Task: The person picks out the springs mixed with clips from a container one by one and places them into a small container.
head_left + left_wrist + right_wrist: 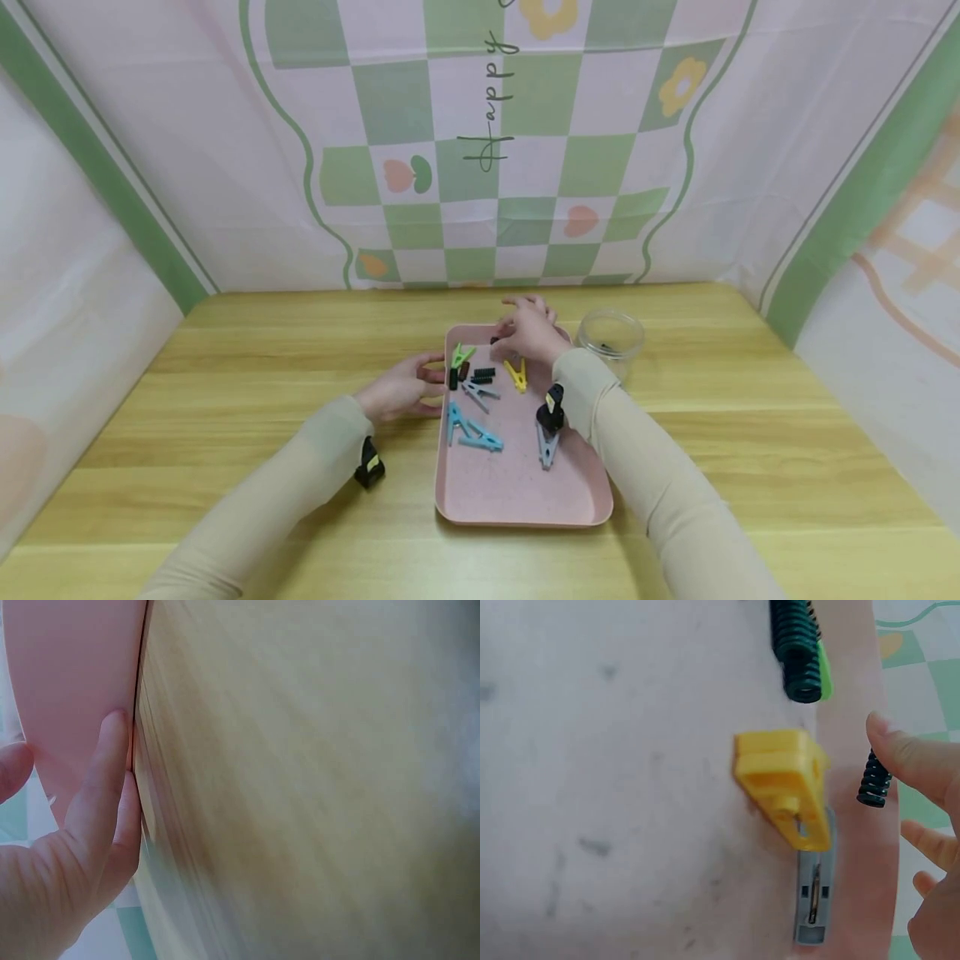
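Observation:
My right hand (531,332) is over the far end of the pink tray (517,500). In the right wrist view its thumb and fingers pinch a dark green coil spring (874,780) near the tray's far wall. A yellow clothespin (516,375) lies close by, with a grey clothespin (812,900) beyond it in the right wrist view. My left hand (405,387) is at the tray's left side. In the left wrist view its extended fingers (105,772) rest against the outer wall.
Several more springs (483,375) and a lime green clothespin (461,357) lie at the tray's far left. Blue clothespins (482,437) are nearer the middle, another grey one (547,450) at right. A clear round jar (611,337) with something dark inside stands right of the tray.

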{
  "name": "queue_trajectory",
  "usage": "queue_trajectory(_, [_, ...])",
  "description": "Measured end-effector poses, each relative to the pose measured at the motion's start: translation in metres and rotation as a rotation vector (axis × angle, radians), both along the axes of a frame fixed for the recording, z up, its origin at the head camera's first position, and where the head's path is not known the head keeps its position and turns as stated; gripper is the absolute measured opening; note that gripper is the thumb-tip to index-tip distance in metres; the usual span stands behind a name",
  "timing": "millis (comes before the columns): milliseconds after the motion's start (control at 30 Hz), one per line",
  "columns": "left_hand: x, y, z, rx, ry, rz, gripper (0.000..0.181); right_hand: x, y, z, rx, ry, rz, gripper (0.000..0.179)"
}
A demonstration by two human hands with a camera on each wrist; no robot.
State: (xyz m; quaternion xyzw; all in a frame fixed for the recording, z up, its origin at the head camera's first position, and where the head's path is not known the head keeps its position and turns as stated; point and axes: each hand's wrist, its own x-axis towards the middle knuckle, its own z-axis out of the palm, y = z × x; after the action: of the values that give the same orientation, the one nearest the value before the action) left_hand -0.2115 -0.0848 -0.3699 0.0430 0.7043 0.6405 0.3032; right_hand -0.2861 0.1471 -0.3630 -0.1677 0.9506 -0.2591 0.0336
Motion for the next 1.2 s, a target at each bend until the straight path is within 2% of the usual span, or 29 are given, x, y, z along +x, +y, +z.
queue_trajectory(500, [0.0, 0.001, 0.0, -0.017, -0.003, 0.014, 0.062, 0.005, -0.002, 0.016, 0.005, 0.035, -0.011, 0.013])
queue_trajectory(900, [0.001, 0.002, 0.001, -0.029, -0.002, 0.021, 0.062, 0.012, -0.002, 0.022, 0.004, 0.077, 0.019, 0.011])
queue_trajectory(1200, [0.002, 0.003, 0.001, -0.026, -0.004, 0.019, 0.062, 0.02, -0.002, 0.033, -0.037, 0.083, 0.013, 0.011])
